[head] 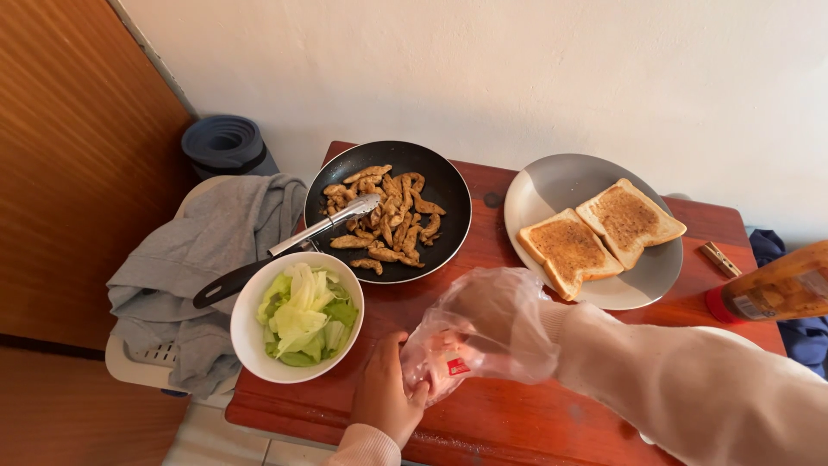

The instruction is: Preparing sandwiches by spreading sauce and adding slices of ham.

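My left hand [385, 393] grips the lower edge of a clear plastic bag [517, 345] at the table's front edge. Pinkish contents with a small red label [455, 366] show through the bag. My right hand [483, 315], in a cream sleeve, is pushed inside the bag and shows only dimly through the plastic, so its fingers cannot be made out. A white bowl [250, 332] of cut lettuce [302, 315] stands just left of my left hand.
A black pan [444, 185] holds several fried meat strips [392, 216] and metal tongs [323, 224]. Two toast slices [595, 229] lie on a grey plate [552, 181]. A sauce bottle [776, 292], a clothes peg [714, 257] and a grey garment [203, 255] are around the red-brown table [509, 414].
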